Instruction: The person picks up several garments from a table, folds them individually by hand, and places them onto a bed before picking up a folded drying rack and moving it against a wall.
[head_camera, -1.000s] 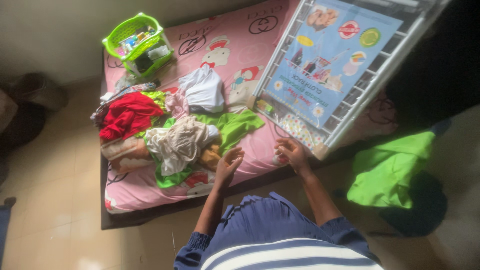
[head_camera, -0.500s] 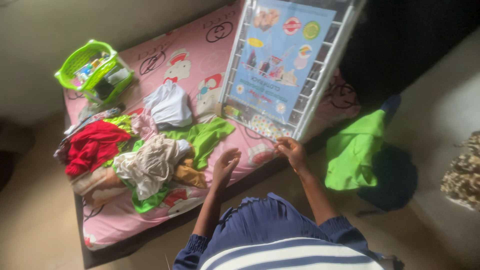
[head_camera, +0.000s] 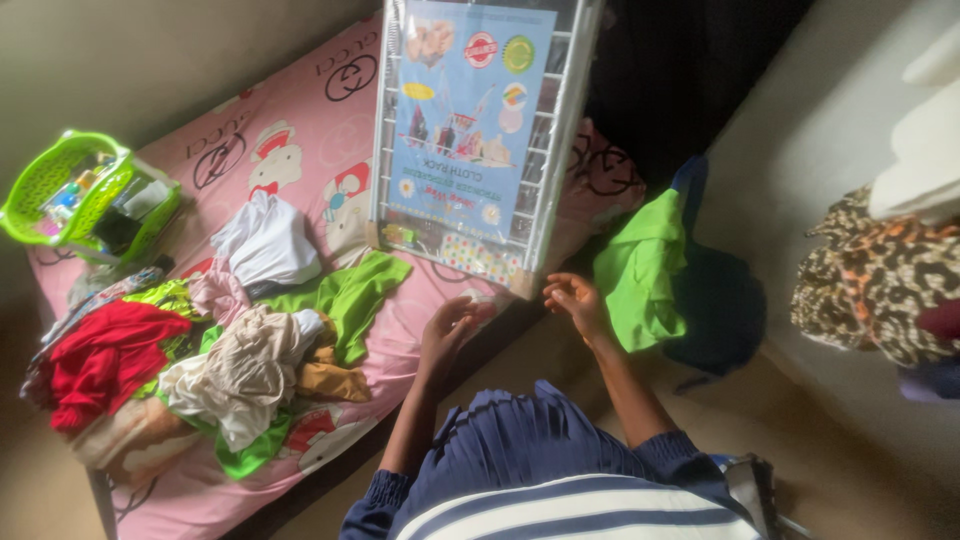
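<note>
Head view: pink patterned mattress (head_camera: 300, 130) carried a clothes pile (head_camera: 230, 350), a green basket (head_camera: 85, 190) and a packaged white wire rack (head_camera: 480, 130) standing upright. My left hand (head_camera: 447, 330) and right hand (head_camera: 575, 303) hovered open, empty, just below the rack's lower edge.

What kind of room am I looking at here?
Most likely a bedroom at home: a bed with a pink cartoon sheet, a pile of loose clothes on it, and a packaged clothes rack standing against the bed.
</note>
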